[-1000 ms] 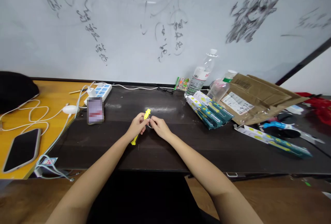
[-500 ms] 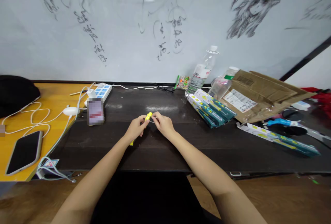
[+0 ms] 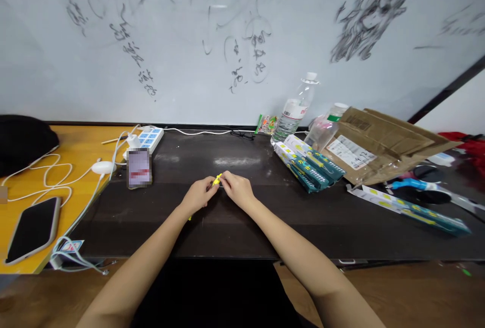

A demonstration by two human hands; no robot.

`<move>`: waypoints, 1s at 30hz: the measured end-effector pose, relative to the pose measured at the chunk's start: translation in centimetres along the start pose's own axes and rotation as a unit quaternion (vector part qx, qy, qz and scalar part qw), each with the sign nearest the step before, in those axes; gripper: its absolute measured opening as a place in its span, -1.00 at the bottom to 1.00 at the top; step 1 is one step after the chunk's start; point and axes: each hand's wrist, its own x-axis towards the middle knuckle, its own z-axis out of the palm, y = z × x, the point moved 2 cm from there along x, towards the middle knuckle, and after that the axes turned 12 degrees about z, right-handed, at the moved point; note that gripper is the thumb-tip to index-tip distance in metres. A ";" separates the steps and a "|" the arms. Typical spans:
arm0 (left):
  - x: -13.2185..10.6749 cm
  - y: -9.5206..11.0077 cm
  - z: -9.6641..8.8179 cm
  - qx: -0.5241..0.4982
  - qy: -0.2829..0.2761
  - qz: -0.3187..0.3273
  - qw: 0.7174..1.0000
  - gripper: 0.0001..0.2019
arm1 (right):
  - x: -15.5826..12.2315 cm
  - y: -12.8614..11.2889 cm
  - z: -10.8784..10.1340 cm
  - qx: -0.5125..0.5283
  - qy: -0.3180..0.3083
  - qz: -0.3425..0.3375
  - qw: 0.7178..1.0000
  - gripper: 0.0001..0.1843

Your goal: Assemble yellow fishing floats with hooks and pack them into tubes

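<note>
Over the middle of the dark table (image 3: pixel 242 227), my left hand (image 3: pixel 199 195) is closed around a small yellow tool (image 3: pixel 216 180), of which only the upper tip shows past my fingers. My right hand (image 3: pixel 238 188) pinches at that tip, fingers pressed together on something too thin to make out. The two hands touch at the tool.
Green and white packages (image 3: pixel 308 165) lie to the right, with a cardboard box (image 3: pixel 375 141) and two plastic bottles (image 3: pixel 295 106) behind them. A power strip (image 3: pixel 148 136), white cables and a phone (image 3: pixel 33 229) sit on the left, on the orange table (image 3: pixel 71 141). A whiteboard stands behind.
The yellow tool has sunk lower into my left hand, so less of it shows. My right hand has moved up to its tip.
</note>
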 end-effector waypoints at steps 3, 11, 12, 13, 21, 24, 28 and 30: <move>0.6 0.3 -0.3 0.030 -0.011 0.001 0.999 -0.74 | 0.1 0.1 -0.1 -0.002 0.007 0.006 1.000 -0.79; 3.5 1.2 -0.5 0.241 -0.089 0.018 0.966 -0.76 | 1.0 1.0 0.0 0.016 0.059 0.041 0.997 -0.83; 3.5 1.2 -0.4 0.271 -0.095 0.016 0.958 -0.76 | 1.0 1.1 0.1 0.018 0.061 0.042 0.997 -0.83; 3.5 1.1 -0.3 0.293 -0.102 0.011 0.951 -0.75 | 1.0 1.1 0.2 0.021 0.062 0.041 0.997 -0.84; 2.5 1.3 -0.1 0.346 -0.134 0.000 0.929 -0.66 | 0.5 1.1 1.0 0.054 0.057 0.018 0.997 -0.80; 2.5 1.7 -0.2 0.344 -0.123 -0.007 0.931 -0.65 | 0.4 1.1 0.8 0.076 0.060 0.055 0.994 -0.79; 2.3 1.7 -0.2 0.343 -0.121 -0.006 0.932 -0.65 | 0.4 0.9 0.6 0.073 0.031 0.060 0.995 -0.80; 2.2 1.4 -0.2 0.333 -0.116 0.001 0.936 -0.63 | 0.5 0.9 0.4 0.063 0.008 0.046 0.997 -0.82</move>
